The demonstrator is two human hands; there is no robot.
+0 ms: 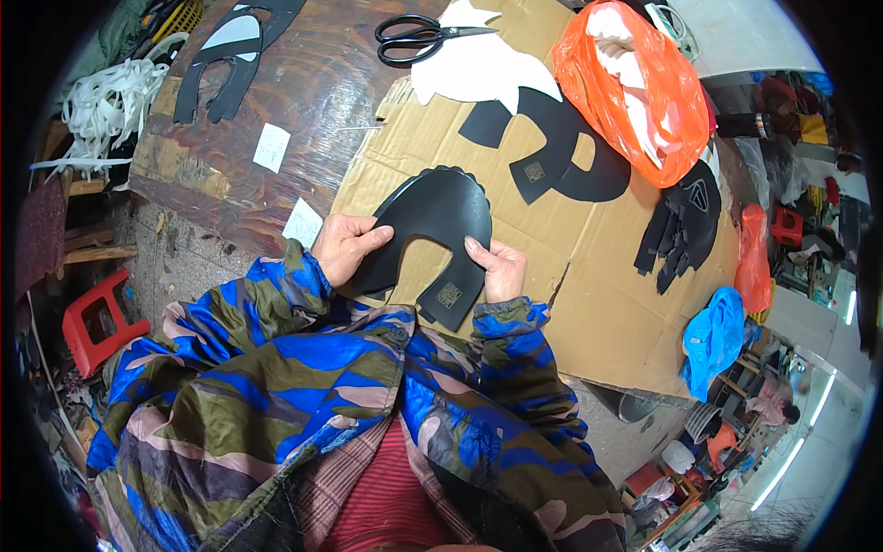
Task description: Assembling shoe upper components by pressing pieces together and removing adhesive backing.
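Observation:
Between my hands is a black horseshoe-shaped shoe upper [448, 204], with a notched curved far edge and a small printed square on its right leg. My left hand [348, 247] pinches its left side, thumb on top. The right side is gripped by my right hand [498, 268], its thumb on the face and the other fingers mostly hidden. Beyond it on the cardboard [589, 267] lie flat black cut pieces [589, 179] of similar shape. White jagged-edged sheets [478, 69] lie further off, with black-handled scissors [410, 40] resting partly on them.
An orange plastic bag [635, 92] with white pieces inside lies at the far right. Nearby is a stack of black cut pieces [685, 221]. A blue bag [714, 340] hangs at the table's right edge. Left are white straps [110, 110] and a red stool [99, 322].

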